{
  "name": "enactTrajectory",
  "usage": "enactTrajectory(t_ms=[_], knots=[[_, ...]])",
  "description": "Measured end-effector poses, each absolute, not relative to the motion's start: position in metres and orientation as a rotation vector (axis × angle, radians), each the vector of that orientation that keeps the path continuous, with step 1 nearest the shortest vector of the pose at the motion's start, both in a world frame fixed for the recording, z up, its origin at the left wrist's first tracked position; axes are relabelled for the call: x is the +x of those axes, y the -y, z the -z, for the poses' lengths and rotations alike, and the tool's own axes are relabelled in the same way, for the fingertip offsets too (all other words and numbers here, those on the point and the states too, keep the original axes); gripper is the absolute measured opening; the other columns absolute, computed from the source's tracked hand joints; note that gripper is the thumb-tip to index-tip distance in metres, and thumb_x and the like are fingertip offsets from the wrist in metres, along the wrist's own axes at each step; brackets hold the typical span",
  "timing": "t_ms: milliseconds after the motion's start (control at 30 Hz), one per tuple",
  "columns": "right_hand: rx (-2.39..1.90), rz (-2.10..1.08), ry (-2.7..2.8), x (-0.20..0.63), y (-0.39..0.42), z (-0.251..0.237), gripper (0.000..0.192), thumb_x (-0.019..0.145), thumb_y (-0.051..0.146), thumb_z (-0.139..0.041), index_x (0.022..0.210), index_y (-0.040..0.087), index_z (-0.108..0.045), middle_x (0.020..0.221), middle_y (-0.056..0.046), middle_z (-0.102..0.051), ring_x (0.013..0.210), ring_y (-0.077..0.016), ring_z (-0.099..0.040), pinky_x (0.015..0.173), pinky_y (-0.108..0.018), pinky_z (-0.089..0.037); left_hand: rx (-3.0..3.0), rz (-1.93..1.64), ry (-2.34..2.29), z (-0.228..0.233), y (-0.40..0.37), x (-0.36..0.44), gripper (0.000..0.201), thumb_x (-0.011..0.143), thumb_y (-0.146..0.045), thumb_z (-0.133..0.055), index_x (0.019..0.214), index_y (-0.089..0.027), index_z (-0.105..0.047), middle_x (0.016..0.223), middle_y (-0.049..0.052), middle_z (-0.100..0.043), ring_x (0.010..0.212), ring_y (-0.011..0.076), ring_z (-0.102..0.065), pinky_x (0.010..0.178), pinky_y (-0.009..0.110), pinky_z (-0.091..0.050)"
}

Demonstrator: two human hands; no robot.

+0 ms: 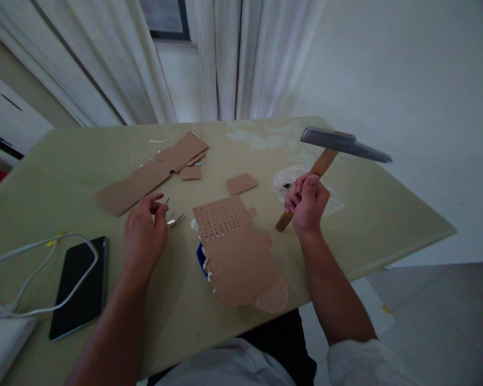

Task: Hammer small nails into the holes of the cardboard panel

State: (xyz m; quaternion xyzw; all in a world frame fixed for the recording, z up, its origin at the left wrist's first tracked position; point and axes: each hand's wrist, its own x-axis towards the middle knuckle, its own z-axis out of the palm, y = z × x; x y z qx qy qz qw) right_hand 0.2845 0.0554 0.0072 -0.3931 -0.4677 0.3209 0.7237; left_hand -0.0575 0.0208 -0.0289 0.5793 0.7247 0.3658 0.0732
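Observation:
My right hand (309,202) is closed round the wooden handle of a hammer (338,141), raised over the table with its grey metal head at the top. To the left, my left hand (147,228) has thumb and forefinger drawn together on a thin nail (168,200), of which only a short end shows. A few loose nails (178,220) lie on the table just right of that hand. Between my hands is a piece of cardboard (241,262) with rows of small holes in its upper part. Several nail heads (215,237) line the lowest row. Something blue (202,260) shows under its left edge.
Cardboard strips (145,182) and a small cardboard scrap (241,184) lie farther back. A clear plastic bag (334,203) is behind my right hand. A dark tablet (80,287), a white cable (76,236) and a white power strip (8,343) are at the left.

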Motion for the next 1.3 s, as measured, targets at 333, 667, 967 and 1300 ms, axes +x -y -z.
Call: enactTrajectory(t_ms=[333, 667, 967, 1300], knots=[[-0.894, -0.695, 1.056, 0.283, -0.056, -0.008, 0.069, 0.092, 0.088, -0.072, 0.071, 0.027, -0.049, 0.050, 0.013, -0.032, 0.035, -0.0067, -0.030, 0.030, -0.020, -0.028, 1.537, -1.526, -1.443, 0.018, -0.001, -0.002, 0.019, 0.103, -0.041, -0.073, 0.106, -0.023, -0.073, 0.102, 0.006, -0.086, 0.099, 0.0228, -0.081, 0.097, 0.040, -0.061], [-0.908, -0.705, 1.041, 0.281, -0.055, -0.009, 0.069, 0.090, 0.089, -0.073, 0.070, 0.027, -0.049, 0.049, 0.012, -0.033, 0.035, -0.0069, -0.031, 0.030, -0.021, -0.026, 1.812, -1.200, -1.510, -0.035, 0.018, 0.022, 0.014, 0.097, -0.039, -0.078, 0.098, -0.028, -0.087, 0.086, 0.000, -0.082, 0.075, 0.0182, -0.066, 0.071, 0.032, -0.053], [-0.898, -0.712, 1.048, 0.281, -0.053, -0.010, 0.069, 0.091, 0.087, -0.074, 0.070, 0.027, -0.049, 0.050, 0.012, -0.033, 0.035, -0.0067, -0.030, 0.031, -0.021, -0.027, 1.675, -1.164, -1.489, -0.018, 0.016, 0.030, 0.018, 0.093, -0.044, -0.079, 0.097, -0.028, -0.088, 0.088, 0.002, -0.085, 0.070, 0.0202, -0.070, 0.070, 0.034, -0.060], [-0.917, -0.697, 1.055, 0.282, -0.055, -0.009, 0.068, 0.092, 0.088, -0.071, 0.072, 0.027, -0.049, 0.051, 0.013, -0.032, 0.035, -0.0068, -0.029, 0.030, -0.020, -0.027, 1.703, -1.147, -1.449, -0.014, 0.019, 0.030, 0.018, 0.095, -0.043, -0.079, 0.099, -0.029, -0.090, 0.089, 0.003, -0.085, 0.074, 0.0211, -0.072, 0.071, 0.035, -0.060]])
